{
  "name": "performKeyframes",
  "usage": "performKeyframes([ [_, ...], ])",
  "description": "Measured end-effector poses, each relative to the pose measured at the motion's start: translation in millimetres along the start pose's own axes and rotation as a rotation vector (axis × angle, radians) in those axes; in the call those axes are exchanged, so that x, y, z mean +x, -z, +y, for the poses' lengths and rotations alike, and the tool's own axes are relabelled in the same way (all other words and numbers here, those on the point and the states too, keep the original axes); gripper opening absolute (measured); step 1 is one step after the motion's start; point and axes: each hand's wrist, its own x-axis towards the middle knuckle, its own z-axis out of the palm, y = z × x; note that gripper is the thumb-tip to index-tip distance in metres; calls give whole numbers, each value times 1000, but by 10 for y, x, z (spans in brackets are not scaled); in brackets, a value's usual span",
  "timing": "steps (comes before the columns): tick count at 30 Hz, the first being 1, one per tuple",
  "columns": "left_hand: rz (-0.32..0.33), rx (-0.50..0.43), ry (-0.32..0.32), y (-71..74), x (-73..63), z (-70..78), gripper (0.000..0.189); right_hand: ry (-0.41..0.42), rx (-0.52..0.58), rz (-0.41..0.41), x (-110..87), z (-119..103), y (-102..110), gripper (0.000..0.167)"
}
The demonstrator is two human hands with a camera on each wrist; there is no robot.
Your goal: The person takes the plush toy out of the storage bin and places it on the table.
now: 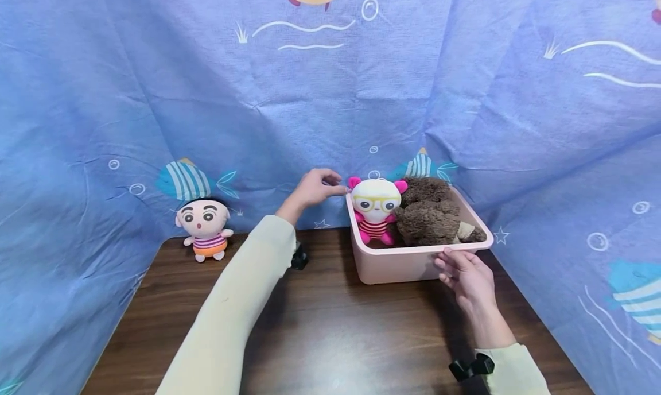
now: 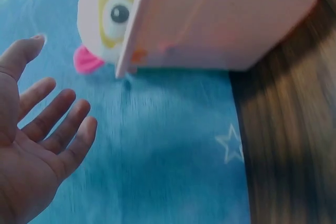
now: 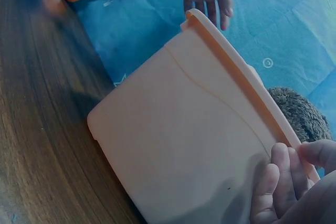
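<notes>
A pale pink storage bin (image 1: 397,267) stands toward the back right of the table. My right hand (image 1: 469,280) grips its front rim, thumb over the edge and fingers curled against the outer wall, as the right wrist view shows. Beside the bin's back left corner is my left hand (image 1: 319,187), fingers loosely spread and apart from the rim in the left wrist view. Inside the bin sit a white and pink plush toy (image 1: 376,202) with yellow glasses and a fluffy dark brown plush (image 1: 428,218). The brown one's lower part is hidden by the bin wall.
A plush boy doll (image 1: 206,228) with a striped shirt and orange shorts sits at the table's back left corner. The dark wooden table (image 1: 330,332) is bordered by a blue fish-patterned cloth (image 1: 289,108) behind and at both sides.
</notes>
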Motion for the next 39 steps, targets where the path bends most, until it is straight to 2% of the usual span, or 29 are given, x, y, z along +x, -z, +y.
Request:
performKeyframes([
  [7, -22, 3, -7, -216, 163, 113, 49, 12, -13, -6, 22, 18, 3, 16],
  [16, -5, -31, 36, -308, 290, 110, 48, 20, -6, -8, 3, 27, 11, 15],
  [20, -2, -26, 34, -372, 336, 90, 50, 18, -7, -2, 13, 35, 3, 15],
  [28, -36, 8, 20, -525, 388, 128, 57, 10, -4, 21, 24, 39, 9, 16],
  [36, -17, 22, 61, -634, 394, 144, 61, 15, 1, 16, 33, 40, 10, 16],
  [39, 4, 30, 56, -674, 404, 157, 60, 15, 1, 19, 33, 46, 12, 16],
])
